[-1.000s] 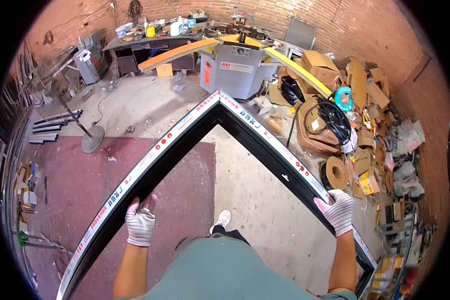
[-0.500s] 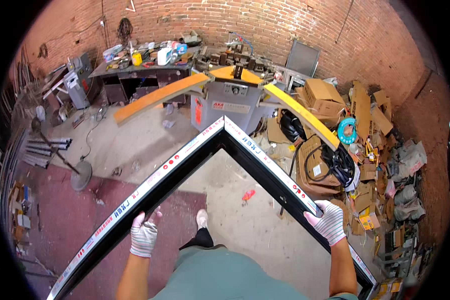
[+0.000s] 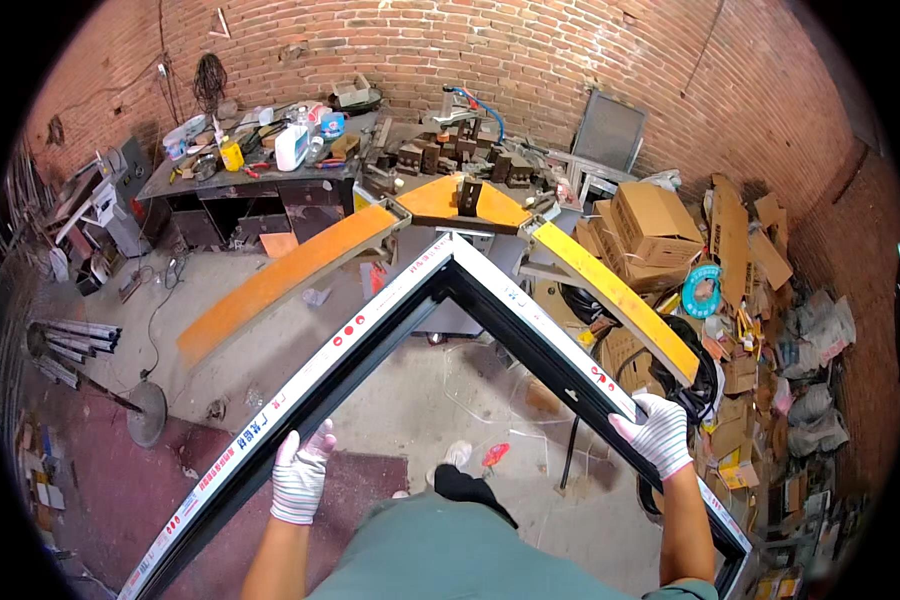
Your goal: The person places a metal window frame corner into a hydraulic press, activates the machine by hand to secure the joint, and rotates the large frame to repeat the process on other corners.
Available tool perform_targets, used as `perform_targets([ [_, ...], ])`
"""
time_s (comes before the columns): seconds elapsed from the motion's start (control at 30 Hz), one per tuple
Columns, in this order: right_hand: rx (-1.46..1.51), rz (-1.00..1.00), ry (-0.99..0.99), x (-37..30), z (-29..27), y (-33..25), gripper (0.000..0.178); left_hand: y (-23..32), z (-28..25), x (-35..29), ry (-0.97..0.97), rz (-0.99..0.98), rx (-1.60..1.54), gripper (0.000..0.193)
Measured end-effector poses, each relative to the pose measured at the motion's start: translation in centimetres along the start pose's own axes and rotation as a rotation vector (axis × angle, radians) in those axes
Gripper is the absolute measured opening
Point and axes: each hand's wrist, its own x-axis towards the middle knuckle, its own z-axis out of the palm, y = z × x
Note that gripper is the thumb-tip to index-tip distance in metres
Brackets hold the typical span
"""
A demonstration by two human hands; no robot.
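Observation:
A large black metal frame [image 3: 545, 345], its upper face covered with white printed film, spans the view with one corner pointing away from me. My left hand [image 3: 300, 482], in a striped white glove, holds the left bar from its inner side; some fingers are hidden behind it. Gripping the right bar is my right hand [image 3: 660, 435], gloved alike, thumb on the near side. The far corner hangs just in front of a machine's orange top [image 3: 425, 204]. An orange arm [image 3: 290, 285] reaches out left of that top, and a yellow arm [image 3: 615, 298] reaches out right.
A cluttered workbench [image 3: 250, 182] with bottles and tools stands at the back left. Cardboard boxes [image 3: 655, 222], black cable and scrap pile up on the right. A round-based stand [image 3: 147, 412] is on the floor at left, beside a dark red mat [image 3: 100, 450].
I have stepped forward, bringing the frame nearer the machine, so its far corner now covers much of the machine's front. Both hands keep their hold.

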Motion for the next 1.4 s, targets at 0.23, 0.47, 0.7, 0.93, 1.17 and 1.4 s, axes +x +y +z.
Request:
perform_targets([
  [0.23, -0.013, -0.029, -0.042, 16.4, 4.1, 2.5, 0.049, -1.3, 1.5, 15.9, 0.026, 0.057, 0.116, 0.046],
  [0.47, 0.023, -0.021, -0.016, 32.2, 5.2, 5.1, 0.059, -2.0, 7.1, 30.4, 0.08, -0.016, 0.343, 0.06],
  [0.7, 0.004, -0.013, 0.108, 45.6, 6.5, 5.9, 0.05, -3.5, 11.1, 44.7, 0.147, 0.04, 0.65, 0.056],
  [0.93, -0.169, 0.067, -0.062, 56.4, 9.8, 6.6, 0.054, -6.6, 9.0, 57.1, 0.079, -0.081, 0.452, 0.063],
  [1.17, -0.288, 0.044, -0.199, 62.8, 13.1, 7.9, 0.055, -8.9, 8.2, 64.1, 0.169, -0.154, 0.303, 0.06],
  [1.4, -0.256, 0.065, -0.345, 65.5, 17.3, 10.2, 0.059, -9.6, 9.4, 66.9, 0.371, -0.254, 0.177, 0.057],
])
